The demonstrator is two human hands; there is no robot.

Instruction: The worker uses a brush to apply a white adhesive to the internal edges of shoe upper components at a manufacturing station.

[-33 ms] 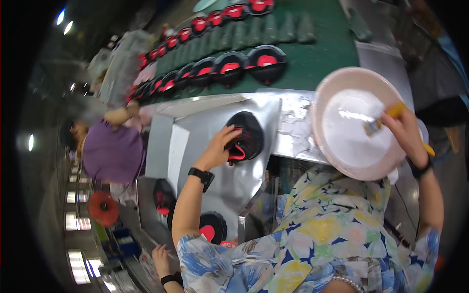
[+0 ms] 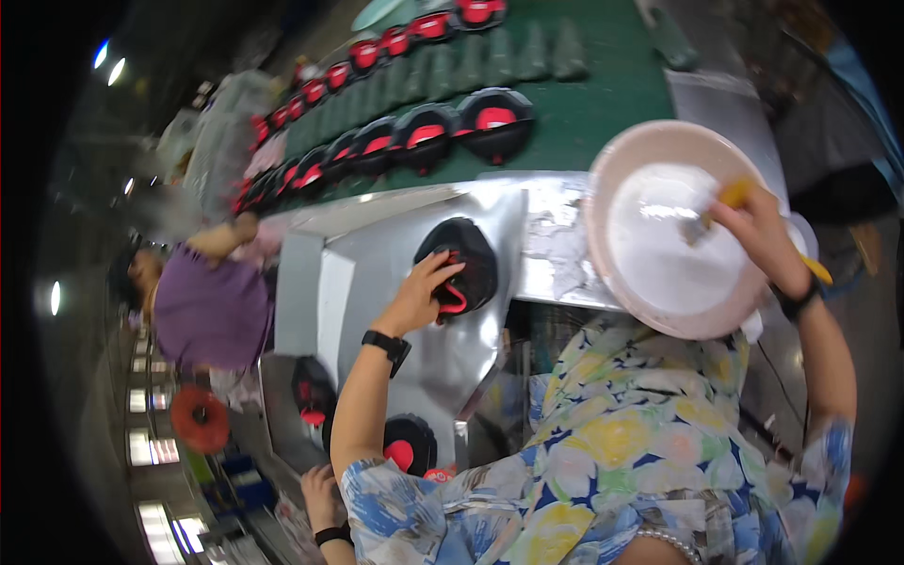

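My left hand [image 2: 420,290] grips a black shoe upper [image 2: 469,259] with a red lining, its fingers bent over the collar opening. The shoe lies on a shiny metal sheet [image 2: 386,245]. My right hand [image 2: 753,231] is closed round the yellow handle of a brush [image 2: 730,196]. The brush's bristle end, smeared by motion, is over the white liquid [image 2: 659,264] in a pale pink basin [image 2: 617,155]; whether it touches the liquid I cannot tell.
Beyond, a green table [image 2: 603,113] bears rows of black-and-red shoe parts [image 2: 494,122] and dark green shoe lasts [image 2: 471,71]. More black-and-red parts [image 2: 410,443] lie near my left forearm. Another hand [image 2: 320,494] with a dark wristband and a person in purple [image 2: 212,306] are at left.
The whole view has shifted slightly, so the table and basin appear a little farther left. Both hands keep their holds on the shoe upper and the brush.
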